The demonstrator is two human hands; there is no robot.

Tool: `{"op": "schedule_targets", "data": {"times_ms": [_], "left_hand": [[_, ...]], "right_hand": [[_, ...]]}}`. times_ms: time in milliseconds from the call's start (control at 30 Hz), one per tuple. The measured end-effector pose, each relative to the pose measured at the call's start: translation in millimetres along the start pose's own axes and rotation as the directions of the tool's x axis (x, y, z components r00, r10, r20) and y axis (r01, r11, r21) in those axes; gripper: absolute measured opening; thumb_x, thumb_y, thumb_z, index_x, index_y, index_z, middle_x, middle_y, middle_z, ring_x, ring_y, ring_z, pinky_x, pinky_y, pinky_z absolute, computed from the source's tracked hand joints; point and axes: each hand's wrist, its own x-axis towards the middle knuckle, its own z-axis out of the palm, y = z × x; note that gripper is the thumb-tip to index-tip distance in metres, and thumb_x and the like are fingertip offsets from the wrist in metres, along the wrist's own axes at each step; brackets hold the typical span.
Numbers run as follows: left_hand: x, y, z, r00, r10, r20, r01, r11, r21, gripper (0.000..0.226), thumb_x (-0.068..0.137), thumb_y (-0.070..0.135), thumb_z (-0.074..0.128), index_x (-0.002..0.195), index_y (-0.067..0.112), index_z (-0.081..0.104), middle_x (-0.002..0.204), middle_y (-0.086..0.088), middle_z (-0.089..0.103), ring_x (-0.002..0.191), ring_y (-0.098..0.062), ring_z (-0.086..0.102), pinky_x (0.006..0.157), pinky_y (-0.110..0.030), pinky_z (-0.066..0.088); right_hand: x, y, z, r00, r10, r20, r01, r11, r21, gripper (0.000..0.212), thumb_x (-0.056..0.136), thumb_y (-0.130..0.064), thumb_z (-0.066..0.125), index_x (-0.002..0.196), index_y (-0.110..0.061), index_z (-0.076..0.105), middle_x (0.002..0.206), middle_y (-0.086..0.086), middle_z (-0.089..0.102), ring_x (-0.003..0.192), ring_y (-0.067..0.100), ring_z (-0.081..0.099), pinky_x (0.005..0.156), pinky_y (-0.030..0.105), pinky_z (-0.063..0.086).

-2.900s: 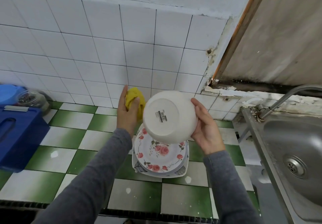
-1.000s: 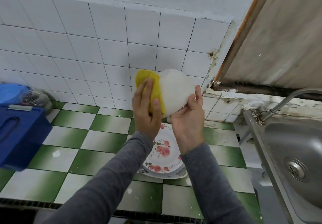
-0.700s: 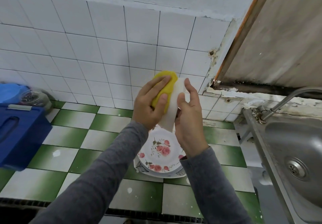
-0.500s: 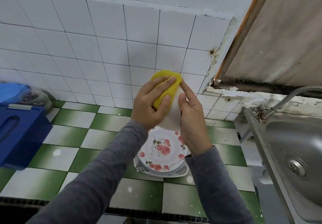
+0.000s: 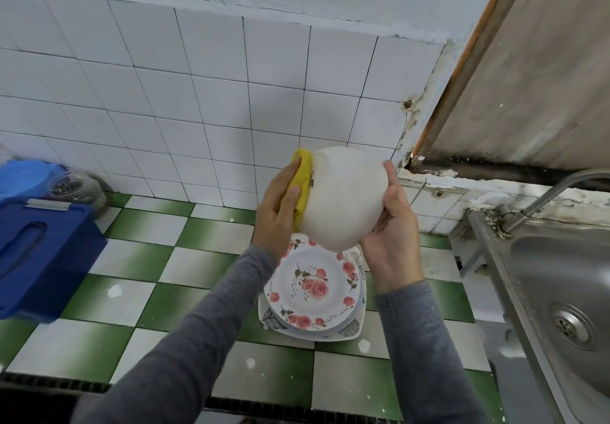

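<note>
Swung back round from edge-on, the white bowl now shows its rounded outside, cradled from the right in the curled right hand above the floral plates, while the left hand presses the yellow sponge into its left-facing mouth.

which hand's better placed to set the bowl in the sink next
Right, probably. The right hand grips the bowl on the side nearest the sink, while the left hand holds the sponge against the bowl, on the far side.
</note>
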Motion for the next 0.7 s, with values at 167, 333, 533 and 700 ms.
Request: {"op": "schedule_targets", "data": {"times_ms": [167,333,533,700], "left_hand": [[-18.7,1.0,23.4,0.96,0.237,-0.147,-0.218,0.967,0.135,0.049,0.102,0.03,0.037,0.147,0.012,0.041,0.152,-0.009,0.044,0.141,-0.025,0.041,0.114,-0.051,0.038],[-6.6,5.7,23.1,0.844,0.523,0.12,-0.516,0.73,0.448,0.042,0.1,0.02,0.046,0.137,0.002,0.055,0.145,-0.015,0.051,0.138,-0.036,0.044,0.111,-0.055,0.039],[15.5,35.4,7.3,0.973,0.111,0.203,-0.165,0.948,0.272,0.037,0.096,0.033,0.051,0.131,0.03,0.062,0.13,0.014,0.062,0.12,-0.003,0.057,0.101,-0.028,0.048],[24.9,43.9,-5.6,0.964,-0.182,0.196,0.175,0.983,0.055,0.032,0.1,0.029,0.046,0.126,0.037,0.062,0.119,0.029,0.065,0.113,0.009,0.058,0.088,-0.008,0.045]], "right_hand": [[-3.7,18.2,12.5,0.995,-0.02,-0.095,0.021,1.0,0.01,0.036,0.11,-0.023,0.035,0.141,-0.03,0.052,0.14,-0.002,0.059,0.113,0.016,0.064,0.084,0.035,0.059],[-9.4,29.0,21.5,0.998,-0.015,-0.063,0.006,0.99,-0.141,0.038,0.108,-0.02,0.04,0.137,-0.037,0.058,0.136,0.002,0.061,0.111,0.02,0.067,0.082,0.039,0.061],[-12.7,14.8,13.5,0.99,-0.132,0.04,0.131,0.804,-0.58,0.033,0.108,-0.018,0.041,0.12,-0.037,0.065,0.13,-0.005,0.064,0.114,0.015,0.063,0.094,0.038,0.057],[-9.5,-7.2,5.4,0.986,-0.143,0.086,0.167,0.817,-0.553,0.032,0.107,-0.013,0.043,0.11,-0.029,0.069,0.12,-0.011,0.068,0.108,0.007,0.062,0.079,0.017,0.053]]}}
